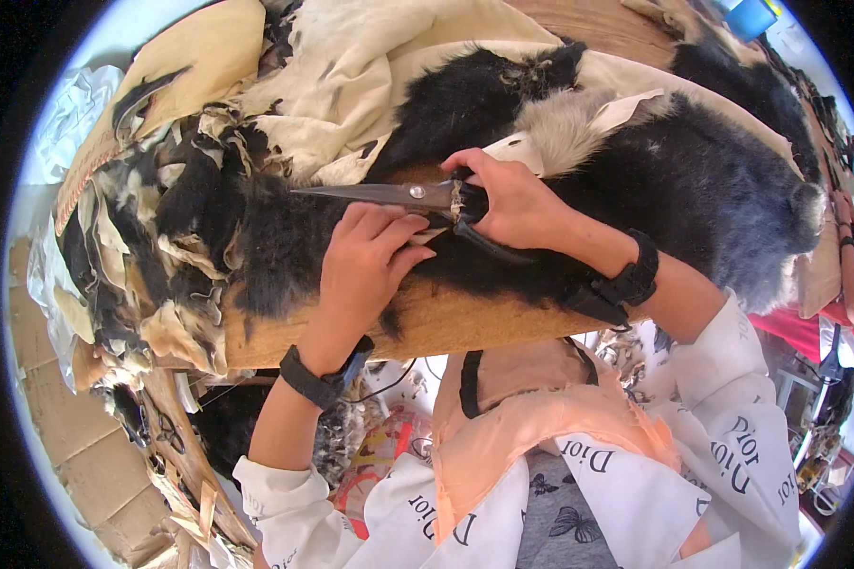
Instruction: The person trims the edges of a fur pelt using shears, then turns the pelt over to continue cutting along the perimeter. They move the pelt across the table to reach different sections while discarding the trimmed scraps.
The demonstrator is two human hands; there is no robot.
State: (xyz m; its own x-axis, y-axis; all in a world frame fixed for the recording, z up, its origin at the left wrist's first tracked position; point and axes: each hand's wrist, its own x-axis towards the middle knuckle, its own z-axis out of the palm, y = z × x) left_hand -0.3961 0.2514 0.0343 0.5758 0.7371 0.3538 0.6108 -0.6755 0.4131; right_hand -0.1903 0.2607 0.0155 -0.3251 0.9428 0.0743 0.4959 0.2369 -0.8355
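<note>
My right hand (pixel 522 204) is wrapped round the dark handles of a pair of large metal scissors (pixel 375 192). Their blades point left over black fur and look closed together. Just below the blades my left hand (pixel 372 251) has its fingers curled and pinched on a piece of black fur (pixel 294 242), with a small pale edge of hide showing by the fingertips. Much of what lies in the left fingers is hidden by the hand. A grey tuft of fur (pixel 565 133) with a pale hide strip lies just beyond my right hand.
Black and white fur scraps (pixel 194 223) heap at the left of the wooden table (pixel 474 318). Cream hides (pixel 351 71) lie at the back, and a large black-grey pelt (pixel 693 194) spreads right. A blue container (pixel 751 17) stands far right. Another person's arm (pixel 852 261) shows at the right edge.
</note>
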